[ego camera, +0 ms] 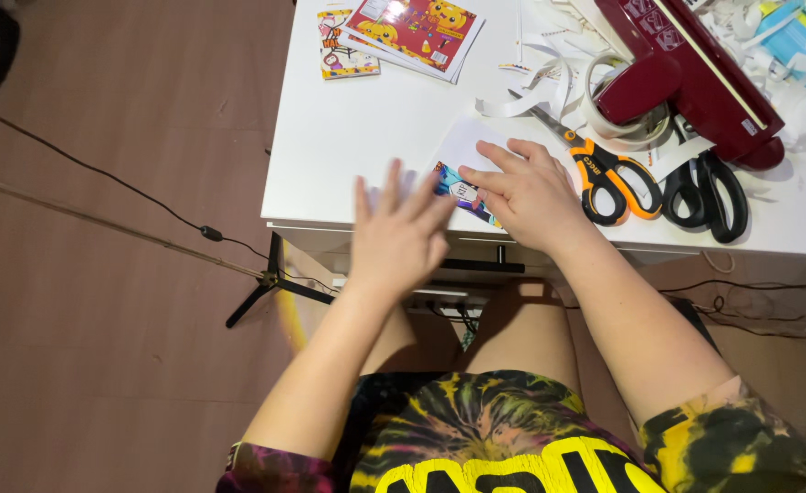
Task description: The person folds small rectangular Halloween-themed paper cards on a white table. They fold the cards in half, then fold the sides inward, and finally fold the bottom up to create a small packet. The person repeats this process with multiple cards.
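Right hand (531, 196) is pressing flat, fingers spread, on a printed card (462, 192) near the white table's (366, 137) front edge. Left hand (398, 233) is hovering open beside it (blurred), gripping nothing. Orange-handled scissors (604, 173) are lying just right.

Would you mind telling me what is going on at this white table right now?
A person sits at a white table and works with a small colourful card near its front edge. The right hand presses down on the card and on the white paper under it, while the left hand, blurred, hovers open just beside it. Orange scissors and black scissors lie to the right, by a dark red paper cutter and paper strips. Printed sheets lie farther back.
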